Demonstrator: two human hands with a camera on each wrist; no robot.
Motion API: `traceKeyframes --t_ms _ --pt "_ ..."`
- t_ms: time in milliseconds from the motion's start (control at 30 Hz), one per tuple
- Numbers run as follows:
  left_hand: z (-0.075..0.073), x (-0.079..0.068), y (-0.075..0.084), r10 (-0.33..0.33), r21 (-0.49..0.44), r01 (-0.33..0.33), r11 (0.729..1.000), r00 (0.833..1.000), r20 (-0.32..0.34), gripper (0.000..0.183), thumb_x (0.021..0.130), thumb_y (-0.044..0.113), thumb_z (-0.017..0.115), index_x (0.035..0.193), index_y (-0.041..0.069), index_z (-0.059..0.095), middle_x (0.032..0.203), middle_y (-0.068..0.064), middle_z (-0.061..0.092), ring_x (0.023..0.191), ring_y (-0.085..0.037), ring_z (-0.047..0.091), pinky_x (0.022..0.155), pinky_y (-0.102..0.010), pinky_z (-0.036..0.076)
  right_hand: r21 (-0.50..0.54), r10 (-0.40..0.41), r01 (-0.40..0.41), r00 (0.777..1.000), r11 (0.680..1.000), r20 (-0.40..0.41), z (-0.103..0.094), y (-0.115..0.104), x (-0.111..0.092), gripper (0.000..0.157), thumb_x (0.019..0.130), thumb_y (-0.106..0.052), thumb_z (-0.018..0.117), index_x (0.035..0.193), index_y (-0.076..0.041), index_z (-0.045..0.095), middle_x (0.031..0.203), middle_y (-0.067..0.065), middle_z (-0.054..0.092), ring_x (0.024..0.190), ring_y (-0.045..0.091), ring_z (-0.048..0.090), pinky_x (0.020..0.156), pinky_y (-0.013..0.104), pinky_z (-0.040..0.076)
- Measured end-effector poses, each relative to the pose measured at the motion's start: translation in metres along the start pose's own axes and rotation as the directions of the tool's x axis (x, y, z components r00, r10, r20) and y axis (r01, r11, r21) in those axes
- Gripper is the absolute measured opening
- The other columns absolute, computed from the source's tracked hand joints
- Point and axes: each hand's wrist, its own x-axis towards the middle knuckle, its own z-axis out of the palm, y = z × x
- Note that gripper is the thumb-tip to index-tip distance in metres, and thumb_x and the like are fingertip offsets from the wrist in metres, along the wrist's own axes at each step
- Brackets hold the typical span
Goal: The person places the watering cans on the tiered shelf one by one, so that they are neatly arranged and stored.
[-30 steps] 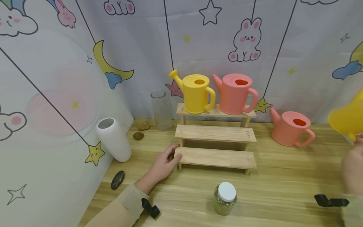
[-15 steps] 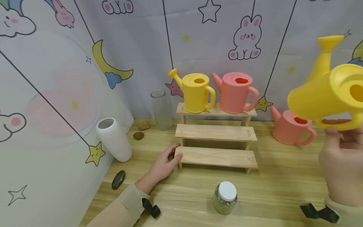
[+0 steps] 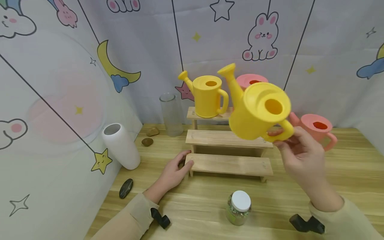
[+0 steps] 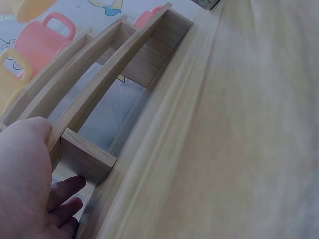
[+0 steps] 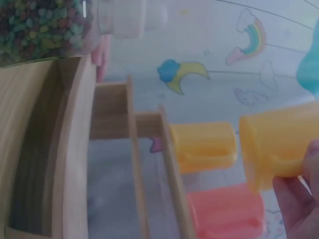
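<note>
The yellow can [image 3: 258,111] hides most of a pink can [image 3: 251,79] behind it. The right hand [image 3: 301,156] grasps its handle; the left hand [image 3: 172,173], relaxed, touches the wooden shelf [image 3: 229,165].

Yellow watering can [image 5: 279,144] at fingertips [image 5: 294,199], wooden stepped shelf [image 5: 134,164] alongside (bead jar [image 5: 45,25] top left)

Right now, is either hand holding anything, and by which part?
The right hand holds a yellow watering can by its handle. The left hand only rests against the wooden step shelf.
</note>
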Motion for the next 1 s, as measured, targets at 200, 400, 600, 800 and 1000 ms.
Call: traceKeyframes --t_ms 200,400,600,800,1000 --pt "0.0 0.001 0.0 0.01 0.021 -0.01 1.0 1.0 -0.01 0.054 0.099 0.062 0.055 0.148 0.039 0.05 0.142 0.0 0.064 0.131 -0.018 0.062 0.111 -0.046 0.05 -0.126 0.076 -0.05 0.976 0.991 0.206 0.029 0.02 0.003 0.037 0.076 0.021 0.076 0.107 0.001 0.07 0.1 0.008 0.074 0.095 -0.001 0.071 0.076 0.011 0.057" --pt "-0.001 0.0 0.001 0.006 0.022 -0.006 1.0 1.0 -0.005 0.051 0.1 0.061 0.054 0.146 0.041 0.049 0.142 0.002 0.064 0.132 -0.017 0.061 0.111 -0.045 0.049 -0.137 0.176 -0.133 0.909 0.982 0.379 0.053 0.041 0.003 0.027 0.088 0.004 0.075 0.111 -0.01 0.069 0.103 0.002 0.073 0.094 0.009 0.072 0.073 0.017 0.06" --pt "-0.001 0.0 0.001 0.011 0.025 -0.011 1.0 1.0 -0.012 0.05 0.1 0.061 0.055 0.146 0.042 0.05 0.141 0.002 0.065 0.131 -0.017 0.062 0.111 -0.045 0.049 -0.128 0.236 -0.2 0.864 0.971 0.445 0.075 0.052 0.003 0.02 0.092 -0.003 0.074 0.111 -0.009 0.07 0.103 0.004 0.074 0.095 0.011 0.072 0.079 0.02 0.061" --pt "-0.001 0.0 0.001 0.012 0.026 -0.012 1.0 1.0 -0.015 0.05 0.1 0.06 0.055 0.146 0.04 0.051 0.139 0.003 0.066 0.13 -0.016 0.063 0.111 -0.045 0.049 -0.12 0.264 -0.235 0.847 0.964 0.461 0.084 0.059 0.002 0.021 0.092 -0.003 0.074 0.111 -0.008 0.069 0.102 0.007 0.074 0.096 0.018 0.074 0.078 0.021 0.062" --pt "0.0 0.0 0.0 0.009 0.022 -0.009 1.0 1.0 -0.015 0.051 0.1 0.06 0.054 0.146 0.04 0.05 0.14 0.002 0.065 0.13 -0.017 0.062 0.111 -0.045 0.05 -0.165 0.314 -0.267 0.829 0.949 0.462 0.087 0.06 0.002 0.025 0.091 -0.008 0.076 0.115 -0.008 0.069 0.104 0.007 0.075 0.097 0.022 0.075 0.077 0.021 0.062"
